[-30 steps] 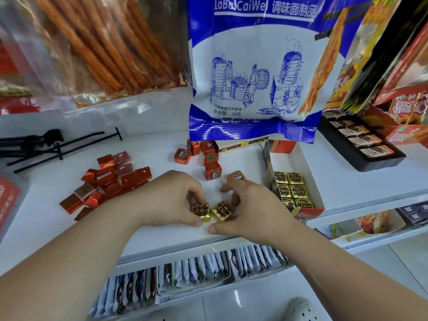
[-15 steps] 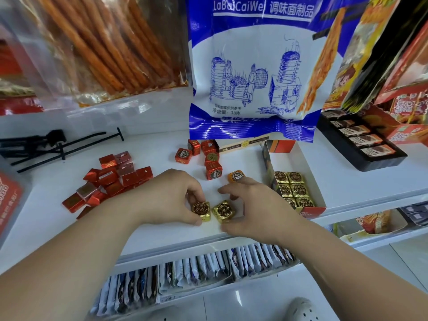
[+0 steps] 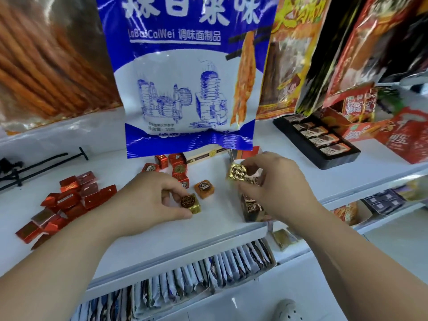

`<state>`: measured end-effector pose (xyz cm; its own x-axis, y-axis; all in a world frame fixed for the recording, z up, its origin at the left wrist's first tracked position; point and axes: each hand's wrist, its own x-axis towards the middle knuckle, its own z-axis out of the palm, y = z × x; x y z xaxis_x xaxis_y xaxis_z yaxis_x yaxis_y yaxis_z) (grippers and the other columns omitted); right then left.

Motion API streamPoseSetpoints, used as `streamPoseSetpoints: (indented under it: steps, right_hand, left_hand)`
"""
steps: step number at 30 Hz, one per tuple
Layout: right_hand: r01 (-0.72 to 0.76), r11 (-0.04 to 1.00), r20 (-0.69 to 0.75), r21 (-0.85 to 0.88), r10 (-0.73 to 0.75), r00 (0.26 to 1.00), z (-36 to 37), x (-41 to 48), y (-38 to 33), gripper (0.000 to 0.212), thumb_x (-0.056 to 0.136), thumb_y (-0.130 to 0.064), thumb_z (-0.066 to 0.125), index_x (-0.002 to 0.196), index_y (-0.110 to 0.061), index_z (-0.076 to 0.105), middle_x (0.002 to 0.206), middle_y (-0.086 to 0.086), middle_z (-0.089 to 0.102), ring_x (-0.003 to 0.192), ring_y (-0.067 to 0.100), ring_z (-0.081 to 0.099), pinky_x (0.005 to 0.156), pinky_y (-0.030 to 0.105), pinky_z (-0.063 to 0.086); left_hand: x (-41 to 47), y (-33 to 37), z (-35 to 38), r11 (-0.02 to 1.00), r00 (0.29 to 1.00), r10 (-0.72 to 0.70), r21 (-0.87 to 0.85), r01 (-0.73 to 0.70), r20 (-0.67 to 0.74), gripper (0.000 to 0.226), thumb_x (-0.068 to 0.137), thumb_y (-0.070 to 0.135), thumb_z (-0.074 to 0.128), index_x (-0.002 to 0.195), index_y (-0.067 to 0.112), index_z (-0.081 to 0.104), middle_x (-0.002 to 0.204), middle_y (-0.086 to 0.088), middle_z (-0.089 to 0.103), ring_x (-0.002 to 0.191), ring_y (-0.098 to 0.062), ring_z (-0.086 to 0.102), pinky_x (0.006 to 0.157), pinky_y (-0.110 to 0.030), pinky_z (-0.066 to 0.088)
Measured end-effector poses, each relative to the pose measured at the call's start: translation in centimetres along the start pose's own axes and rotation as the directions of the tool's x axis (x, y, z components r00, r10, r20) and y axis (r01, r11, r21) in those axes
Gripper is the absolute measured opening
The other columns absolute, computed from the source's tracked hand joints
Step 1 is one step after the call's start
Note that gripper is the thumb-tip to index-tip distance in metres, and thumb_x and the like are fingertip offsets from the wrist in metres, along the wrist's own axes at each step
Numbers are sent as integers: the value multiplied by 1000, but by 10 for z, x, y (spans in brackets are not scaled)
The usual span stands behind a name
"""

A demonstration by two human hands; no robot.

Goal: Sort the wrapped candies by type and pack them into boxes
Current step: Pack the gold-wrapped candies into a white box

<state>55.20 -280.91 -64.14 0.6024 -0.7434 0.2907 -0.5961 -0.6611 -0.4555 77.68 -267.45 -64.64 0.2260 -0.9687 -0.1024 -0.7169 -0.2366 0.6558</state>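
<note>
While one gold candy (image 3: 190, 203) is pinched on the shelf (image 3: 162, 232) by thumb and fingers of the left hand (image 3: 150, 200), a second gold candy (image 3: 236, 173) is held clear of the shelf in the fingertips of the right hand (image 3: 275, 184), over the box (image 3: 251, 208), largely hidden by that hand. An orange candy (image 3: 203, 188) is seen at one o'clock of the first, just beside it, red cubes (image 3: 178, 170) at twelve, and a red pile (image 3: 69, 200) well apart at nine.

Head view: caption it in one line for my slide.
Right hand holds a raised gold candy; left hand pinches a second gold candy on the white shelf.
</note>
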Motion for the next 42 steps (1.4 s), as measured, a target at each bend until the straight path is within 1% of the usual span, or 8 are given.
streamPoseSetpoints:
  steps: [3, 9, 12, 17, 24, 31, 36, 42]
  right_hand:
    - [-100, 995, -56, 2, 100, 993, -9, 1, 34, 36, 78, -48, 75, 108, -27, 70, 89, -13, 59, 66, -4, 47, 58, 12, 30]
    - [-197, 980, 2, 20, 197, 980, -9, 1, 65, 37, 81, -50, 73, 112, -31, 68, 98, -9, 57, 67, 2, 49, 62, 25, 38]
    - [-222, 973, 2, 69, 223, 975, -7, 2, 75, 35, 81, -48, 74, 112, -32, 68, 97, -9, 56, 68, 1, 49, 61, 24, 38]
    - [-245, 961, 7, 129, 246, 969, -8, 2, 84, 36, 82, -48, 73, 115, -35, 66, 98, -9, 54, 74, 3, 50, 64, 25, 40]
    - [-276, 944, 32, 178, 275, 961, -5, 15, 84, 40, 82, -48, 72, 119, -35, 64, 105, -6, 53, 83, 10, 54, 70, 28, 43]
    - [-299, 946, 66, 128, 292, 954, 6, 30, 79, 40, 84, -44, 72, 123, -37, 62, 111, -3, 51, 88, 17, 60, 74, 33, 50]
    - [-277, 958, 89, 73, 271, 959, 13, 43, 71, 43, 86, -43, 69, 127, -37, 59, 115, -1, 48, 89, 23, 61, 78, 38, 53]
    - [-322, 947, 167, 16, 315, 934, 17, 50, 77, 44, 84, -36, 73, 126, -37, 61, 116, 0, 43, 86, 25, 61, 76, 35, 52]
  left_hand:
    - [9, 13, 12, 999, 997, 11, -44, -14, -74, 25, 68, 41, 84, 90, 38, 73, 73, 7, 62, 63, -2, 52, 55, -13, 40]
    - [34, 51, 37, 994, 971, -31, -109, 5, -238, 20, 73, 38, 82, 89, 38, 71, 72, 7, 61, 62, -1, 55, 52, -15, 42]
    - [53, 67, 48, 994, 964, -59, -106, 32, -260, 18, 75, 39, 81, 87, 40, 67, 69, 10, 61, 59, -4, 59, 50, -22, 46]
    - [100, 82, 68, 998, 966, 7, 61, 10, -259, 27, 75, 38, 81, 99, 32, 71, 92, 15, 56, 75, -3, 52, 56, -21, 36]
    - [134, 95, 73, 952, 994, -76, 291, 96, -80, 36, 68, 41, 85, 101, 30, 75, 99, 12, 55, 88, -10, 53, 68, -26, 43]
    - [136, 95, 63, 906, 990, -114, 417, 68, 87, 42, 76, 44, 77, 114, 29, 68, 106, 10, 53, 93, -11, 54, 76, -28, 49]
    - [125, 92, 63, 925, 996, -80, 376, 55, 50, 43, 83, 43, 70, 123, 29, 64, 124, 5, 59, 101, -13, 57, 83, -27, 48]
    - [81, 88, 68, 987, 994, -95, 122, 101, -54, 52, 84, 50, 68, 132, 38, 52, 112, 10, 60, 95, -8, 58, 72, -24, 44]
